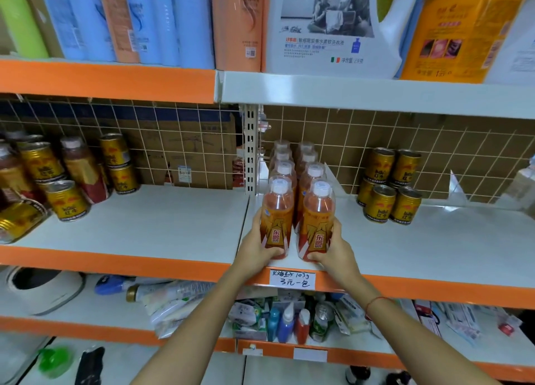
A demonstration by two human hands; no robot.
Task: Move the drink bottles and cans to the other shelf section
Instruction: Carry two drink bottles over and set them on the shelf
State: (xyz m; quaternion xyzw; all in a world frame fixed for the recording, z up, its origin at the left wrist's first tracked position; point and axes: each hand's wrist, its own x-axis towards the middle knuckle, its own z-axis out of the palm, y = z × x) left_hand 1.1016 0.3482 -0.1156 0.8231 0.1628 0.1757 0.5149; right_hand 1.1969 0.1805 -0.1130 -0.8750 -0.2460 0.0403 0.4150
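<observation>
Two hands, left (258, 245) and right (333, 250), each grip a near bottle (277, 216); nudging the row behind could topple it.

Tall blue bottles (162, 22) and a white detergent jug (327, 31) stand on the top shelf beside an orange jug (463, 28). A handwritten price tag (292, 279) hangs on the orange shelf edge. Below, small colored bottles (289, 322) and packets (170, 300) lie jumbled beside a white appliance (40, 289).
</observation>
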